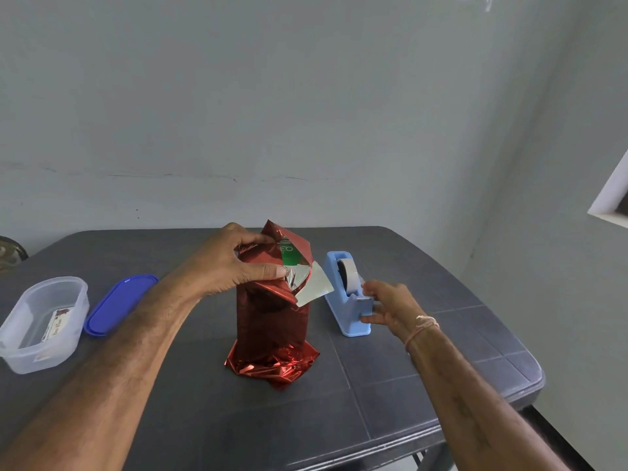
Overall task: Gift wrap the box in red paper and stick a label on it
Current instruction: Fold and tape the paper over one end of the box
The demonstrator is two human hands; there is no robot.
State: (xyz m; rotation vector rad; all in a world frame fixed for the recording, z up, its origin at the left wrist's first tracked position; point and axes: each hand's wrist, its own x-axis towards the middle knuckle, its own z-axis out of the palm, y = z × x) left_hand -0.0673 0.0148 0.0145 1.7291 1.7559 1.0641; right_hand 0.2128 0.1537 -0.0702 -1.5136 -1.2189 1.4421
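Though lidless, clear tub [23,360] with label [56,324].

Box [289,254] is stood upright on the dark surface [407,385] and sheathed in red paper [272,328]. The top end is unclosed and green print is exposed (silver underside of one flap turned outward). The upper folds are pinched by the left grip [231,263]. The right grip [387,302] is laid against the cutter end of the blue tape dispenser [343,311], near the box; whether tape is pinched cannot be told. At left, a label [57,324] is seen inside a clear tub [20,355], with its blue lid [119,304] just beside.
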